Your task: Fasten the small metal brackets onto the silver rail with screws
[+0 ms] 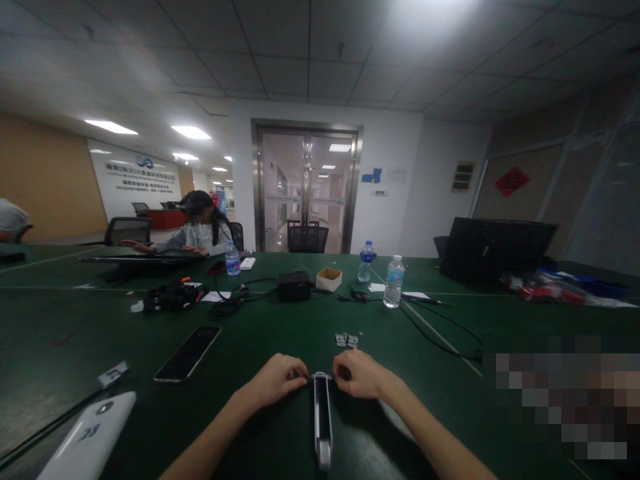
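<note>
In front of me on the green table lies a long, narrow white and dark object (323,420), its length pointing away from me. My left hand (283,379) is at the left of its far end, thumb and fingers pinched together. On the opposite side my right hand (357,375) is closed in the same way, fingertips beside that end. Something thin and small shows at the fingertips of each hand, too small to name. Just beyond my right hand lie small grey metal pieces (347,340) that look like hinges.
A phone (189,355) and a white device (90,437) lie to the left. Farther back are a black box (295,286), a small open carton (329,279), cables, and water bottles (394,283). A person (203,227) sits across the table; a monitor (495,250) stands right.
</note>
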A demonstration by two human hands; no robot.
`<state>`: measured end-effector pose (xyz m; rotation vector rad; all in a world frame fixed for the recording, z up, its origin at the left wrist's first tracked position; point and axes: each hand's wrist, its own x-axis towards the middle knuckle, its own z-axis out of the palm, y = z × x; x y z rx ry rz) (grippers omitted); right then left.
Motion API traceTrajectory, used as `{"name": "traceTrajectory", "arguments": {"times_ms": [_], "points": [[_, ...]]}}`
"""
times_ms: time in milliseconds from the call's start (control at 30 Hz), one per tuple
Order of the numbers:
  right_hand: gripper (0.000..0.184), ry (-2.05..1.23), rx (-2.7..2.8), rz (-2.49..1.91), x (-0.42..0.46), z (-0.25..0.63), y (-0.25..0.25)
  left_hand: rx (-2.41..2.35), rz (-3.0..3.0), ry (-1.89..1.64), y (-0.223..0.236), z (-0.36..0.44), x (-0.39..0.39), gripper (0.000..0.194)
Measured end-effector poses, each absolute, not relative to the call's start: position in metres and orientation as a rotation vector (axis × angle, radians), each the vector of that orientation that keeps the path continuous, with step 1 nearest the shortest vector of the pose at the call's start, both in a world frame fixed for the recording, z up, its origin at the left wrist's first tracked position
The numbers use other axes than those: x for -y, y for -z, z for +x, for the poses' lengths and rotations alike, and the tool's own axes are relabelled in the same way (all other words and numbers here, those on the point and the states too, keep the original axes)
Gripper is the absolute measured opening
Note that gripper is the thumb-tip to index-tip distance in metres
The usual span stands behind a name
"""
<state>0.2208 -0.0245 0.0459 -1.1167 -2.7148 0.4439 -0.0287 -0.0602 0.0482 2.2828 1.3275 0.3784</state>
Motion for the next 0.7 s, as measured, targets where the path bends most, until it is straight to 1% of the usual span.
{"name": "traceTrajectory", "arguments": {"times_ms": [333, 700], "points": [[0.014, -0.427, 2.702, -1.133, 0.0245, 0.2187, -0.0453, -1.343, 2.265, -0.402, -0.0511, -0.0257, 0.0642, 0.021], [0.014, -0.401, 2.706, -1.108, 0.0243, 0.2203, -0.0435, -1.359, 2.234, -0.431, -0.0472, -0.0262, 0.0623, 0.018]]}}
